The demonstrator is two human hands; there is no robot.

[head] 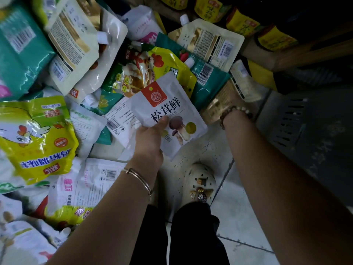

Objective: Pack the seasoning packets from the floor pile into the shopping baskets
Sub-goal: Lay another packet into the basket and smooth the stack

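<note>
Left hand [149, 138]: gripping mushroom packet [172, 111], lifted above pile [57, 77]. Right hand: hidden beyond wrist [236, 116], grip untellable. Basket [298, 119]: contents unseen. Bulk of pile unpacked.

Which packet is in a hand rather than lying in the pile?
The white mushroom packet with the red logo: the left hand grips its lower edge, above the pile. No other is visibly held.
</note>
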